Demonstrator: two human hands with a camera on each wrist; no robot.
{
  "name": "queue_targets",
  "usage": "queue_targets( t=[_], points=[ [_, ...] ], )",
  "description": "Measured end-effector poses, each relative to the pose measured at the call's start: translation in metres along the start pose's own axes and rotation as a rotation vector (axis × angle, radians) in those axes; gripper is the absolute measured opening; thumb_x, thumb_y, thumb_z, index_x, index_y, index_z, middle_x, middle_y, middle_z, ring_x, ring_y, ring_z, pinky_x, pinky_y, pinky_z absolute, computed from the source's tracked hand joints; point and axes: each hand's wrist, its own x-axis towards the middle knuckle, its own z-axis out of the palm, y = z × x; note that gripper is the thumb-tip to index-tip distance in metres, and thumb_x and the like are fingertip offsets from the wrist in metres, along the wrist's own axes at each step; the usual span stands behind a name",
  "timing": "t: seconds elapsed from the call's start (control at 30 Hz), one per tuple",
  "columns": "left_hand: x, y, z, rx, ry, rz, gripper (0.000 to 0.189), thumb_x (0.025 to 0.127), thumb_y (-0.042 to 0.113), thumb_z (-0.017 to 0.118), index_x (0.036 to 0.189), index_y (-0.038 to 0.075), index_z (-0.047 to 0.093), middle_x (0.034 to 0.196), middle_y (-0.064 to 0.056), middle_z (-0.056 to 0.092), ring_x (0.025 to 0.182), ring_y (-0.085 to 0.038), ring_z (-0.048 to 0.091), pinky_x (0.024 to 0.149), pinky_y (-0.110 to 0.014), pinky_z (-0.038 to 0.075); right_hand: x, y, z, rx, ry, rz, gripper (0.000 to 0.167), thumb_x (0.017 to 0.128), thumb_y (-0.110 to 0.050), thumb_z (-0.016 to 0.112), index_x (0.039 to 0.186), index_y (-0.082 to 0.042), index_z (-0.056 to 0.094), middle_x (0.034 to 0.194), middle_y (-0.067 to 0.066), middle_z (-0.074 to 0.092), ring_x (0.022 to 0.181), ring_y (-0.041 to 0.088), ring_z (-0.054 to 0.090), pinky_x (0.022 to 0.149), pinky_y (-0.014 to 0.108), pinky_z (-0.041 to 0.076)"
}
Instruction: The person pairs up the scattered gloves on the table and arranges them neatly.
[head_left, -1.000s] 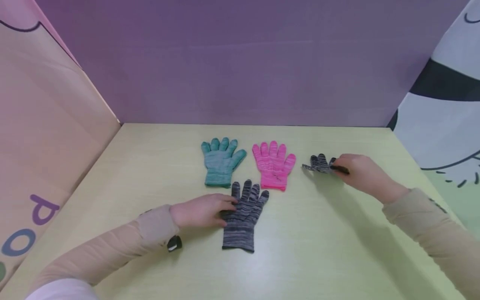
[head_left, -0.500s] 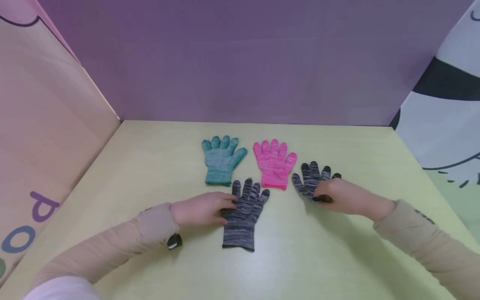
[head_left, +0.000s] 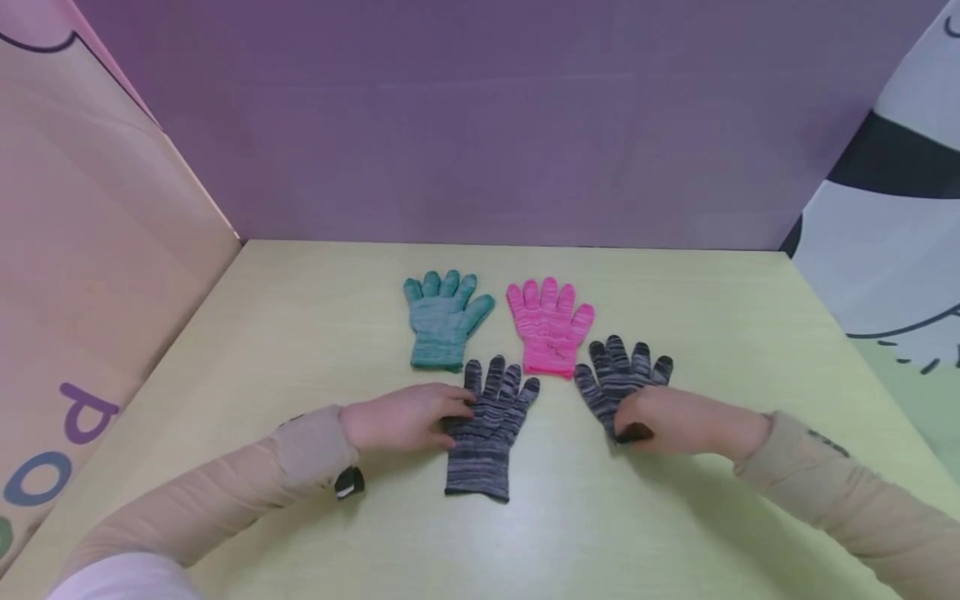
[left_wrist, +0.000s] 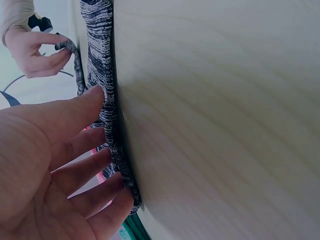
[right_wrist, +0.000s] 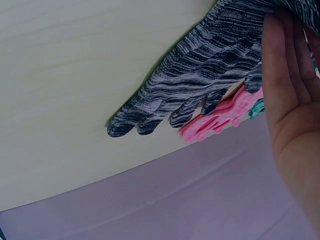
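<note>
My left hand [head_left: 408, 417] touches the left edge of a grey-black striped knit glove [head_left: 480, 458] lying flat at the middle of the table. In the left wrist view its fingers [left_wrist: 80, 170] are loosely extended along the glove's side. My right hand [head_left: 686, 421] pinches the cuff end of a second grey-black striped glove [head_left: 626, 375], whose fingers spread toward the back of the table. The right wrist view shows that cuff raised, with the glove's fingertips down at the table. Its cuff is partly hidden by my hand.
Behind the striped gloves lie a green glove [head_left: 437, 329] and a pink glove [head_left: 551, 333], both fingers-away. The wooden table [head_left: 300, 317] ends at a purple back panel [head_left: 480, 150]. Printed panels stand at the left and right.
My right hand has drawn the second striped glove nearer and to the left, and its fingers have spread down flatter beside the pink glove. My left hand has stayed in place.
</note>
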Motion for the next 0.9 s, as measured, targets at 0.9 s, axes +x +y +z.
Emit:
queue_targets(
  t=[0.9],
  points=[
    [0.000,0.002,-0.001,-0.014,-0.010,-0.014,0.045,0.087,0.023,0.067,0.126,0.003,0.058,0.141,-0.014,0.048,0.131,-0.030,0.044,0.110,-0.042,0.035,0.014,-0.031,0.008,0.056,-0.082,-0.005,0.015,0.078,-0.009,0.073,0.091,-0.016,0.070,0.086,-0.009,0.067,0.080,0.001,0.060,0.074,0.023,0.053]
  ],
)
